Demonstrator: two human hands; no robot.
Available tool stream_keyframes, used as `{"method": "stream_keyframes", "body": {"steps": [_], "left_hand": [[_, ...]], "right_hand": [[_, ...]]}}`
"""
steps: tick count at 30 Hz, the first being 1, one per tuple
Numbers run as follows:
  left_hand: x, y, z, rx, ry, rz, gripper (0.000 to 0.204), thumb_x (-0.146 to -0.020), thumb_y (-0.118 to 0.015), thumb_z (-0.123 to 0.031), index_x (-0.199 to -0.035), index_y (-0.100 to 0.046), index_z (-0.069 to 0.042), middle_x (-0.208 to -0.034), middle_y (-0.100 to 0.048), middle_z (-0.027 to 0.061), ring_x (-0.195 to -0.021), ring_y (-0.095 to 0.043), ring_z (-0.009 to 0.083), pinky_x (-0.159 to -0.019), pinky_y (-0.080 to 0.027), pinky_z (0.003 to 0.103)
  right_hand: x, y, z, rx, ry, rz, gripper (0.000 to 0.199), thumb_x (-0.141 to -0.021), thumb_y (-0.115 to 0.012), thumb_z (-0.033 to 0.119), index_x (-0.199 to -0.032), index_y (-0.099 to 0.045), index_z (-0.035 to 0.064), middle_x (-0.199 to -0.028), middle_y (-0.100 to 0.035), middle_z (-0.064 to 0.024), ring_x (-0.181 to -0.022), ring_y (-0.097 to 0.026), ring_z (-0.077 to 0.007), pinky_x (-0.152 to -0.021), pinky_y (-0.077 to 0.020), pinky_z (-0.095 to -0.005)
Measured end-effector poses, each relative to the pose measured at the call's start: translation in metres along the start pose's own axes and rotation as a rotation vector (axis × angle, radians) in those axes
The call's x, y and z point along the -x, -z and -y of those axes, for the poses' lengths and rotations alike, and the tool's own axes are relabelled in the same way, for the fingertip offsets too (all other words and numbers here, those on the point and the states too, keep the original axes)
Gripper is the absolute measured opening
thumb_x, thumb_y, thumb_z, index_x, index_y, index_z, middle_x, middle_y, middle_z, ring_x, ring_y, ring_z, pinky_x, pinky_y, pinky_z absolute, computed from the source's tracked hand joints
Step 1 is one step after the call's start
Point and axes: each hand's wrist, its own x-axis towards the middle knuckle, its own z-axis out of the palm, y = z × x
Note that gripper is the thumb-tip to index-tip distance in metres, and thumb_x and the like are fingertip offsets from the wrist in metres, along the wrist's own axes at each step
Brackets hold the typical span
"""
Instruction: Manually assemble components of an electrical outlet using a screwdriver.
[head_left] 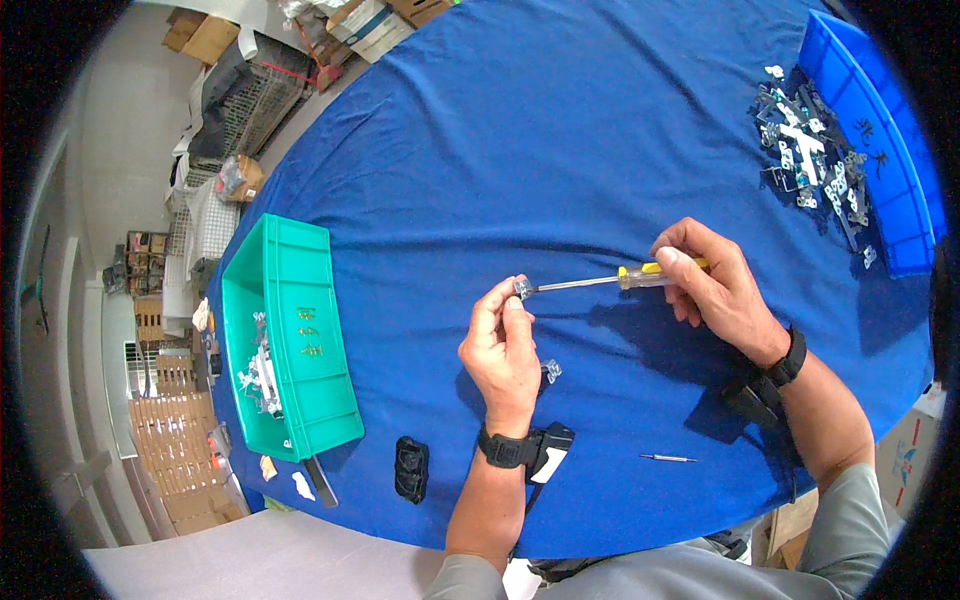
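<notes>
We see the left hand [503, 345] pinched shut on a small clear-and-metal part [522, 289], held above the round table covered in blue cloth [520, 150], near its middle. The right hand [715, 285] is wrapped closed around the yellow-and-clear handle of a slim steel-shaft screwdriver [610, 282]; the shaft runs level to the left and its tip meets the small part at the left fingertips. Both wrists carry black bands.

Containers: a teal rectangular plastic bin [290, 300] sits at the left of the table, mostly bare inside, with a small cluster of white and metal pieces [262, 375] at its near end. A blue rectangular plastic bin [880, 160] lies on its side at the far right, and a heap of small grey and white metal brackets [815, 160] spreads from its mouth onto the cloth.

Loose items: one more small clear piece [550, 371] just beside the left hand on the cloth, a thin metal bit [668, 458] near the front edge between the forearms, and a black strap-like object [411, 468] near the teal bin's front corner. Cardboard boxes [210, 38] are stacked beyond the table.
</notes>
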Motion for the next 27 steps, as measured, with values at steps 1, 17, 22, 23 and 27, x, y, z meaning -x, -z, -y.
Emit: {"method": "stream_keyframes", "body": {"steps": [1,17,22,23,27], "left_hand": [[0.000,0.000,0.000,-0.017,-0.003,0.017,0.020,-0.099,-0.053,-0.005,-0.114,-0.065,0.001,-0.090,-0.071,0.0080,-0.060,-0.056,0.0039,-0.048,-0.043,0.018],[-0.002,-0.001,0.009,-0.186,-0.116,0.035,0.020,-0.097,-0.054,-0.005,-0.111,-0.067,0.001,-0.073,-0.068,0.0071,-0.052,-0.056,0.0051,-0.047,-0.045,0.021],[-0.002,0.002,0.011,-0.199,-0.136,0.072,0.019,-0.097,-0.054,-0.004,-0.110,-0.067,0.001,-0.072,-0.068,0.0074,-0.053,-0.058,0.0055,-0.047,-0.046,0.021],[-0.002,0.004,0.011,-0.205,-0.133,0.071,0.019,-0.097,-0.054,-0.004,-0.110,-0.067,0.001,-0.072,-0.068,0.0074,-0.053,-0.058,0.0055,-0.047,-0.047,0.021],[-0.003,0.003,0.009,-0.212,-0.168,0.098,0.019,-0.097,-0.054,-0.004,-0.110,-0.067,0.001,-0.072,-0.068,0.0074,-0.053,-0.058,0.0059,-0.048,-0.047,0.022]], "right_hand": [[-0.001,0.000,0.000,0.005,0.018,-0.009,0.022,-0.097,-0.063,0.019,-0.110,-0.055,0.0041,-0.081,-0.061,-0.0008,-0.068,-0.058,-0.0059,-0.051,-0.0459,-0.0216],[-0.009,-0.003,-0.019,-0.056,0.295,-0.086,0.027,-0.092,-0.070,0.018,-0.110,-0.055,0.0032,-0.092,-0.065,-0.0044,-0.070,-0.060,-0.0068,-0.055,-0.0492,-0.0230],[-0.005,-0.007,-0.005,-0.144,0.187,-0.113,0.023,-0.095,-0.067,0.020,-0.109,-0.057,0.0044,-0.089,-0.064,-0.0040,-0.068,-0.059,-0.0064,-0.052,-0.0477,-0.0214],[-0.004,-0.005,-0.006,-0.096,0.128,-0.085,0.022,-0.095,-0.066,0.020,-0.108,-0.057,0.0043,-0.088,-0.064,-0.0036,-0.067,-0.059,-0.0059,-0.051,-0.0472,-0.0209],[-0.003,0.004,-0.005,-0.060,0.064,-0.056,0.019,-0.097,-0.064,0.021,-0.105,-0.060,0.0039,-0.083,-0.063,-0.0020,-0.065,-0.057,-0.0039,-0.050,-0.0455,-0.0194]]}}
